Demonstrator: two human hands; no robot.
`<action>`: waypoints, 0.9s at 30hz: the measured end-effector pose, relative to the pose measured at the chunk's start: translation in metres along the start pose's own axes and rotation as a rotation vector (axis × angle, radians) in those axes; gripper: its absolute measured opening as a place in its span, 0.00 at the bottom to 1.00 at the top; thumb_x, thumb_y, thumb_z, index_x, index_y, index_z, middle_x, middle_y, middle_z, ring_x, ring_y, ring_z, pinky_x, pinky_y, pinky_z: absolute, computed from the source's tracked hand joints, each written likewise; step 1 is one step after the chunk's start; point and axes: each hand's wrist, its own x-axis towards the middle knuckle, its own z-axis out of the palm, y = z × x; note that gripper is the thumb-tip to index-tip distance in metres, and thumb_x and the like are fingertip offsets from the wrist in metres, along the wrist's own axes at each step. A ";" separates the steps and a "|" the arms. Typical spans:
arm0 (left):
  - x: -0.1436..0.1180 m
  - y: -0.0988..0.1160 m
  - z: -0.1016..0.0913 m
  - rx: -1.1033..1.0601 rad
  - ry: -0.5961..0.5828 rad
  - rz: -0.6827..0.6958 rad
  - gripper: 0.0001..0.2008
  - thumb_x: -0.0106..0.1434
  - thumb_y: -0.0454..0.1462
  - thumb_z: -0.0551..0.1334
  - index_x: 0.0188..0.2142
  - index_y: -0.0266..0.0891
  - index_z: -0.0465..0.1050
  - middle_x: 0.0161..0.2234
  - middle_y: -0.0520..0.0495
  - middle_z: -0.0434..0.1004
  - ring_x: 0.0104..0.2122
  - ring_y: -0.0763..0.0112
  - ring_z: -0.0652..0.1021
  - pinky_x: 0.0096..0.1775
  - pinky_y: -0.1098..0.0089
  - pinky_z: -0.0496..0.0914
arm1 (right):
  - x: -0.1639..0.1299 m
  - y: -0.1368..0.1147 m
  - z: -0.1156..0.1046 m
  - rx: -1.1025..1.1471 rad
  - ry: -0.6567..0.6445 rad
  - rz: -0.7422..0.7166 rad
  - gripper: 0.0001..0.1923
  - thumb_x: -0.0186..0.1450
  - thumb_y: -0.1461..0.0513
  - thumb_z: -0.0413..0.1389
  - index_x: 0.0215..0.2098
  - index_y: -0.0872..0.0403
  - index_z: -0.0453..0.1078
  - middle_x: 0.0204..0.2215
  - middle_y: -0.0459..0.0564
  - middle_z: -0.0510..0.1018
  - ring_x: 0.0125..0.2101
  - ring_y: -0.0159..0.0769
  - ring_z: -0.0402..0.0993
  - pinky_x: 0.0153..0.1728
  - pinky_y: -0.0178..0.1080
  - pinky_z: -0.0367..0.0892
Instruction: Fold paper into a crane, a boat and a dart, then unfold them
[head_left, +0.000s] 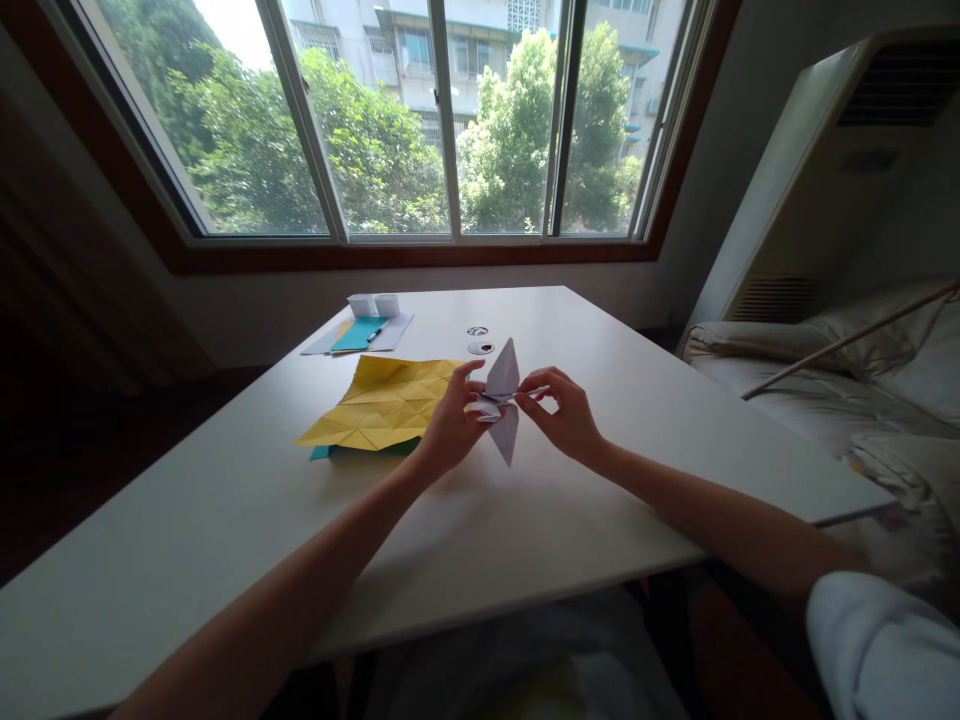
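Pinching a pale lilac folded paper figure with pointed flaps [502,400] above the white tabletop [600,500], the left hand [450,425] is gripping its middle while the right hand [564,412] is nipping a thin side flap, just beside a creased yellow paper sheet [379,405].

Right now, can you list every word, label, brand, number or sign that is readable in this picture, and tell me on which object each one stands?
None can be read.
Folded white paper figure, held by the left hand and right hand: no print visible.
Creased yellow sheet: only fold lines.
Two small round marks on the white table: too small to read.
Papers near the window: no legible text.
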 end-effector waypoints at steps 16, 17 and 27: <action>0.004 0.002 -0.001 -0.499 0.075 -0.253 0.16 0.46 0.41 0.69 0.33 0.38 0.69 0.31 0.50 0.74 0.34 0.69 0.75 0.38 0.68 0.69 | 0.010 0.029 -0.003 0.674 0.095 0.624 0.14 0.50 0.61 0.61 0.34 0.50 0.65 0.38 0.46 0.74 0.34 0.33 0.73 0.35 0.39 0.71; 0.004 0.004 0.000 -0.532 0.057 -0.262 0.16 0.46 0.41 0.69 0.34 0.38 0.69 0.32 0.50 0.74 0.35 0.69 0.75 0.39 0.68 0.69 | 0.010 0.031 -0.003 0.713 0.085 0.673 0.15 0.50 0.62 0.61 0.35 0.50 0.65 0.37 0.47 0.74 0.34 0.33 0.73 0.35 0.40 0.72; 0.005 0.003 0.000 -0.388 0.098 -0.218 0.17 0.48 0.41 0.68 0.34 0.38 0.66 0.34 0.49 0.73 0.37 0.67 0.75 0.40 0.65 0.69 | 0.007 0.039 -0.004 0.069 -0.016 0.498 0.23 0.51 0.60 0.61 0.44 0.48 0.63 0.48 0.55 0.68 0.47 0.46 0.67 0.42 0.52 0.67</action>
